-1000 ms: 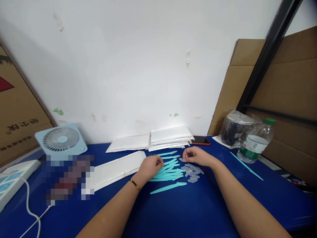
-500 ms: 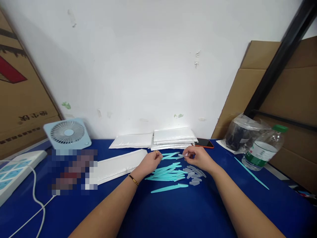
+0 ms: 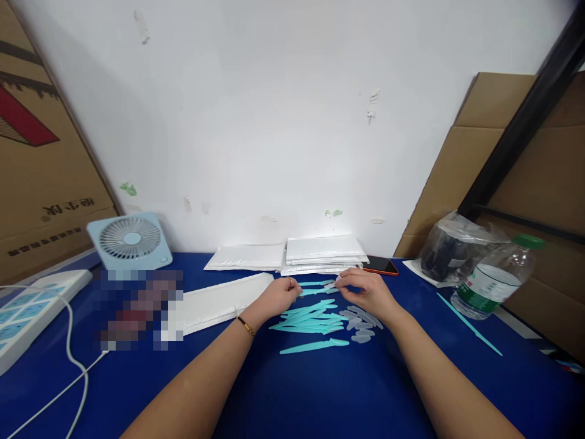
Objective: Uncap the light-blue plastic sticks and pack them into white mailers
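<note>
My left hand [image 3: 281, 296] pinches the ends of two teal eyebrow razors [image 3: 315, 284], which point to the right. Facing it, my right hand [image 3: 368, 289] has its fingertips closed on a small clear blade cap [image 3: 338, 279] at the far ends of these razors. Whether that cap sits on a blade is too small to tell. Just below the hands lies a loose pile of teal razors [image 3: 308, 318]. A heap of clear caps [image 3: 363, 323] is to the right of the pile. One single razor [image 3: 315, 347] lies nearer to me.
White padded envelopes [image 3: 325, 250] are stacked against the wall, with a phone [image 3: 381, 266] beside them. Another envelope [image 3: 219, 305] lies left of my hand. A water bottle [image 3: 496, 280] and a lone teal stick [image 3: 470, 324] are right; a fan [image 3: 132, 241] and power strip [image 3: 39, 317] left.
The right hand has come slightly closer to the razors' ends, bringing the clear cap up to them. My left hand keeps its hold. The whole view has shifted a little.
</note>
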`<state>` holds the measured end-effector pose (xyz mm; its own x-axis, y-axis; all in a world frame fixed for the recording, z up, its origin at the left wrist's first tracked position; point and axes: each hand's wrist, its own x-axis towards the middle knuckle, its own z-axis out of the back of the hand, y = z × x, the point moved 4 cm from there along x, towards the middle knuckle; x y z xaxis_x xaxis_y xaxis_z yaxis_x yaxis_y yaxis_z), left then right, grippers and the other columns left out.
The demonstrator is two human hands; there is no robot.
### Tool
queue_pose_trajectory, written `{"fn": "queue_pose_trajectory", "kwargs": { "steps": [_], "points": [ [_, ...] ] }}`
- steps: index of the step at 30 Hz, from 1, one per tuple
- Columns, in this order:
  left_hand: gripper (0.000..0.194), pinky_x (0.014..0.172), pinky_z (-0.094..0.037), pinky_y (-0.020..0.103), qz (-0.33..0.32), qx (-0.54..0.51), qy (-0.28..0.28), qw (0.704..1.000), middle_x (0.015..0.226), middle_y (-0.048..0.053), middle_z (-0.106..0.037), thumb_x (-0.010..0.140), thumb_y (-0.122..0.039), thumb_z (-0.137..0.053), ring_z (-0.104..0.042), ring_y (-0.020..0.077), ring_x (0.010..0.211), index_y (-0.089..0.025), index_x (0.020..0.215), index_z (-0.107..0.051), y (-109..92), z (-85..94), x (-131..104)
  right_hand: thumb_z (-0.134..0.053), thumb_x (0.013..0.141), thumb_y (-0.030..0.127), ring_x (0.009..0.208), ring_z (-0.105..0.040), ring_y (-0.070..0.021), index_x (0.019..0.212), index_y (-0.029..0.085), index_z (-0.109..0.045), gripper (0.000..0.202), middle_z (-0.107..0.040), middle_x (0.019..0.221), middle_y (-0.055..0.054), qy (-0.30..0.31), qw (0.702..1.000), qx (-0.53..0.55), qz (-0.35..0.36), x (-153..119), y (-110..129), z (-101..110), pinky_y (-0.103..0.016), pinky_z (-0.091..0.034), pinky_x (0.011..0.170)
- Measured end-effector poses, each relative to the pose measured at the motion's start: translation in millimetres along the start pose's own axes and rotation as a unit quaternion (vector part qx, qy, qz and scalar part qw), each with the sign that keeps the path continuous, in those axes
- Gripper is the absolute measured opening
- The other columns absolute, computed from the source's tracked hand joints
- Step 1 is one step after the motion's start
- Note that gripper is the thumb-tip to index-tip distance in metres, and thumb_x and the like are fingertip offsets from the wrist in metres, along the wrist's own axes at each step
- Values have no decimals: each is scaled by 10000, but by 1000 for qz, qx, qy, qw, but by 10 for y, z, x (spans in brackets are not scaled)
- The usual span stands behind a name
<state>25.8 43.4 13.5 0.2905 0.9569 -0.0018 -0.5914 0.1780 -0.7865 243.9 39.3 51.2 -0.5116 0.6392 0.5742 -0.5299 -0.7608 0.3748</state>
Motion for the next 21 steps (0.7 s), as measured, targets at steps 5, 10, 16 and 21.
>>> {"fn": "queue_pose_trajectory", "kwargs": {
  "steps": [5,10,16,21],
  "points": [
    [307,550,-362,225,-5,-6,-3,1000,645,-2,-534,754,-433,-416,-459,109,572,-153,737,-540,-2,45,9,-538,758,200,747,-599,-157,767,229,-662,127,-639,810,-35,-34,999,22,-7,-3,7,77,-252,-479,672],
    [310,565,-373,228,-6,-23,7,1000,648,0,-540,752,-427,-429,-475,114,594,-144,757,-555,-39,22,6,-523,783,235,770,-605,-166,790,234,-670,147,-650,827,-45,7,999,42,-5,21,85,-16,-270,-485,700],
    [315,689,-420,266,-61,68,-54,994,810,31,-596,809,-407,-397,-535,152,744,-166,913,-570,-103,-7,6,-519,799,251,762,-603,-159,788,225,-672,156,-650,815,-44,13,998,64,-19,24,-8,-155,-252,-475,646],
    [240,726,-407,298,-104,200,-102,969,892,32,-595,756,-416,-514,-538,199,855,-223,868,-601,-179,-25,-57,-549,769,291,713,-596,-160,773,198,-668,151,-655,785,-42,1,992,65,-111,-15,-347,-145,-265,-474,647]
  ]
}}
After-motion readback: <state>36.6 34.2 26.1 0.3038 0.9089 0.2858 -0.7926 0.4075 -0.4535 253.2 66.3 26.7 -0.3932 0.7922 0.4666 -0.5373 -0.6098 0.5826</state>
